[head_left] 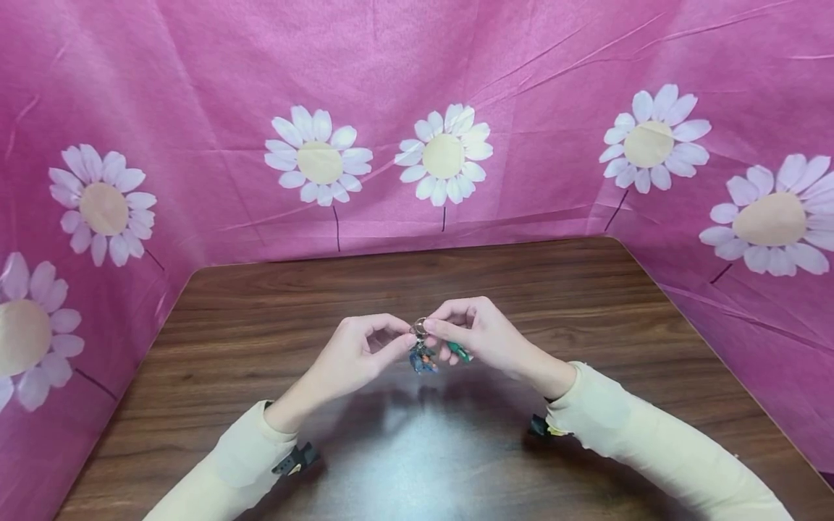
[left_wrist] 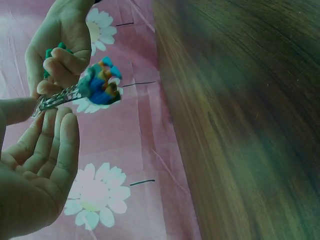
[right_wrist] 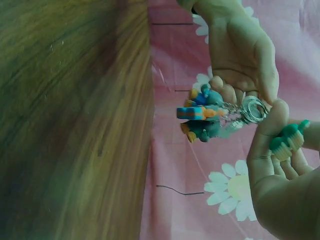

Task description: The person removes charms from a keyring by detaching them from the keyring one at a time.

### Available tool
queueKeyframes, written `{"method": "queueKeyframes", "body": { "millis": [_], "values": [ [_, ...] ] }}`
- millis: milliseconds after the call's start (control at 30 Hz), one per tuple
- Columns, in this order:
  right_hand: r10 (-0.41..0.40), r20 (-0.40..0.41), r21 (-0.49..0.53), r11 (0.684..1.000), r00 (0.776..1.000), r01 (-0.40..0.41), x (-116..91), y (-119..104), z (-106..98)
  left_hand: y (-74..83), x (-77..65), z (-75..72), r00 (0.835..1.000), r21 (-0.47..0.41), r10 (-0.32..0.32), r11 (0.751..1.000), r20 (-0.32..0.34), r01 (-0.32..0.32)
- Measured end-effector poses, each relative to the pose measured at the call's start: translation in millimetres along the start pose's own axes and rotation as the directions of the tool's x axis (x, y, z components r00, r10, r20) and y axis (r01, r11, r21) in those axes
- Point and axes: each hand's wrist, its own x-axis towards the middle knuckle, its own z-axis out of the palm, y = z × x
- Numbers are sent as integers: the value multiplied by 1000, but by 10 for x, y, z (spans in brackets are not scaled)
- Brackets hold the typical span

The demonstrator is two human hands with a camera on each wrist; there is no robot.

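Note:
Above the table, both hands meet at a metal key ring [head_left: 420, 327]. My left hand [head_left: 352, 354] pinches the ring's left side between thumb and fingers. On the other side my right hand [head_left: 495, 336] pinches it too. Small blue, teal and orange figure charms [right_wrist: 202, 112] hang from the ring on short chains [left_wrist: 62, 96]. A separate green figure [right_wrist: 289, 140] lies against the fingers of my right hand, which partly cover it in the left wrist view. Whether the green figure is joined to the ring, I cannot tell.
The brown wood-grain table [head_left: 260, 304] lies under both hands. A pink cloth [head_left: 215, 87] printed with white daisies rises along its back and sides. Dark straps with small devices [head_left: 296, 459] sit at both wrists, by the pale sleeves [head_left: 651, 434].

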Motion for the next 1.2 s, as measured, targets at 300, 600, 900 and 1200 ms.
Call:
{"method": "queueKeyframes", "body": {
  "millis": [300,600,900,1200],
  "values": [
    [-7,-41,137,991,999,12,17,32,64,-74,-5,30,997,-119,16,993,-70,-24],
    [13,-28,146,989,1000,-9,9,18,60,-89,-15,44,994,-165,33,985,-106,-51],
    [14,44,70,997,999,-17,-17,58,28,-61,-38,-4,992,-12,124,992,-26,-124],
    [11,66,74,997,998,-16,-8,68,30,-72,-35,-2,980,100,201,974,12,-201]
  ]
}}
